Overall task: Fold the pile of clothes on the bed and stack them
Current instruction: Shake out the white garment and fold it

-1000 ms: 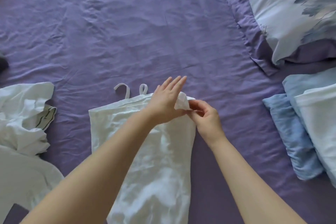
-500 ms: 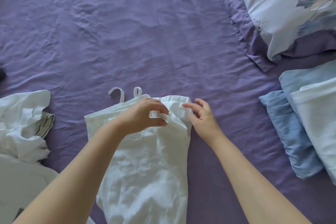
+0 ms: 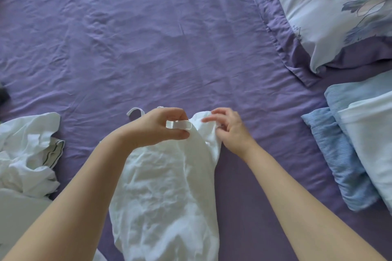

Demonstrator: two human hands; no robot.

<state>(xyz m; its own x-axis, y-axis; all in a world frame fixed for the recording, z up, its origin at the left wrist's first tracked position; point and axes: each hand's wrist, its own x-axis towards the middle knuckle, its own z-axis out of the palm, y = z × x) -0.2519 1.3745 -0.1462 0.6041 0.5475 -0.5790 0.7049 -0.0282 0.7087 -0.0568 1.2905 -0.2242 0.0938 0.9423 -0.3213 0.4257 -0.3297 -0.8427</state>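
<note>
The left hand [image 3: 161, 128] has drawn a strap [image 3: 179, 124] off the white top [image 3: 167, 186], pinching it, while the right hand [image 3: 228, 129] grips the top's edge.

Soft even daylight, faint shadows, slight blur, wide-angle edge stretch

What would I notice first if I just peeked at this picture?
Two hands in the middle: the left hand pinches a white strap, the right hand grips the white top on the purple sheet. Folded blue clothes sit on the right.
</note>
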